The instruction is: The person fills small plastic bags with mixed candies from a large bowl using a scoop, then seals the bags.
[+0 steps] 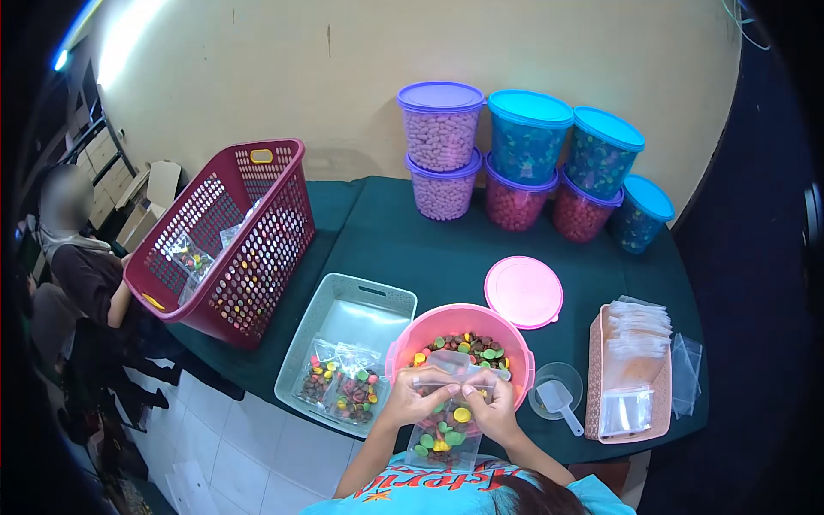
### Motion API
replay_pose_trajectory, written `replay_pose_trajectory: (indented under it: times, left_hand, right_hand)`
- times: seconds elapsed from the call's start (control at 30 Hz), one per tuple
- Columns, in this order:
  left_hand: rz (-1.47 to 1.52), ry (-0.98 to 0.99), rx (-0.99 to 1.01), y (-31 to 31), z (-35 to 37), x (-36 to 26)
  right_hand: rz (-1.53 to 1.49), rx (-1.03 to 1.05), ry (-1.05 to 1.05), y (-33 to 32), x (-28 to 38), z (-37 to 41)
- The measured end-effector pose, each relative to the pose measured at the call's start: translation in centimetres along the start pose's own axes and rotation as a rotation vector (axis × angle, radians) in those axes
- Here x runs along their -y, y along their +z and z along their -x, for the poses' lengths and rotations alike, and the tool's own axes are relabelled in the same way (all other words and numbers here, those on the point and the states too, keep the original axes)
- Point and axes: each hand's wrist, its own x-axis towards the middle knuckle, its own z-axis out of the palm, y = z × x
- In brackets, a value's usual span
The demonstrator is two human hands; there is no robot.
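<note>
My left hand (418,396) and my right hand (491,405) pinch the top edge of a clear plastic bag (445,433) between thumbs and fingers. Green, yellow and brown candies fill its lower part, which hangs near my shirt. Just beyond my hands is a pink tub (399,343) of mixed candies, with part of a clear scoop (450,360) showing in it. On the left, a pale green tray (348,296) holds filled bags (354,395). A white scoop (558,399) rests on a small clear bowl (573,378) to the right.
A maroon basket (257,283) with filled bags stands at the left; a person (86,266) is beside it. Stacked lidded tubs (442,129) line the wall. A pink lid (524,292) lies on the green cloth. At the right, a peach basket (595,369) holds empty bags.
</note>
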Motion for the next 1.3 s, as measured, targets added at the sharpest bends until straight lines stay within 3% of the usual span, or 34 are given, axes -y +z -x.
replay_pose_trajectory:
  times: [0.1, 0.17, 0.27, 0.33, 0.6, 0.67, 0.87, 1.13, 1.2, 1.3]
  left_hand:
    - [-0.009, -0.067, 0.007, -0.3, 0.1, 0.6]
    - [0.088, 0.037, 0.050, -0.5, 0.0, 1.0]
    - [0.155, 0.039, 0.093, -0.6, -0.2, 0.5]
    - [0.132, 0.005, 0.096, -0.6, -0.1, 0.2]
    - [-0.039, -0.032, 0.138, -2.1, 0.3, -1.5]
    - [-0.192, 0.076, 0.170, -2.8, 0.6, -1.4]
    - [-0.247, 0.116, 0.218, -3.2, 1.0, -3.7]
    - [-0.155, 0.156, 0.237, -2.1, 2.9, -4.5]
    - [-0.127, 0.132, 0.229, -1.1, 3.3, -4.6]
    - [0.149, -0.033, 0.146, 0.9, 3.9, -3.5]
  right_hand:
    - [-0.019, -0.024, 0.008, 0.4, 0.4, -0.1]
    - [-0.051, -0.056, 0.022, 0.8, 0.9, -0.2]
    - [-0.149, -0.111, 0.068, 1.1, 1.6, -0.5]
    - [0.161, -0.056, -0.220, 0.8, 1.4, -0.5]
    - [0.456, -0.120, -0.310, 1.0, 2.3, 1.1]
    - [0.519, -0.100, -0.331, 0.7, 3.0, 1.7]
    - [0.537, -0.164, -0.360, -0.7, 4.4, 3.9]
    - [0.361, -0.106, -0.317, -3.6, 5.3, 5.6]
    - [0.308, -0.058, -0.262, -4.2, 5.2, 5.7]
    - [0.017, -0.123, -0.113, -4.8, 4.6, 5.3]
